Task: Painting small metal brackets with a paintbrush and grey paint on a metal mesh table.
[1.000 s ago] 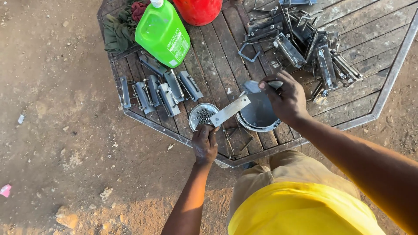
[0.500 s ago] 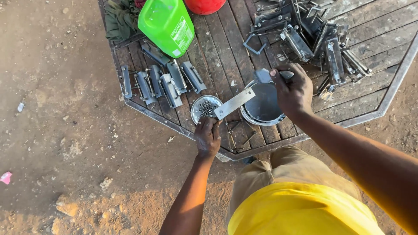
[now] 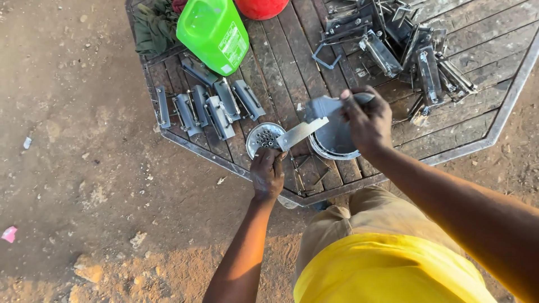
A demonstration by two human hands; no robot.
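Note:
My left hand grips the near end of a flat metal bracket that slants up over the wooden table. Right beside that hand sits a small round tin of screws. My right hand is closed on a brush handle at the bracket's far end, above a round metal pot of grey paint. The brush tip is hidden by the bracket and my fingers.
A row of several grey metal brackets lies at the table's left. A green plastic jug, a red container and a dark rag sit behind. A pile of metal parts fills the back right. Bare dirt ground lies left.
The view has shifted so the table sits higher in frame. My right hand has moved slightly along the bracket's far end. My left hand keeps its grip.

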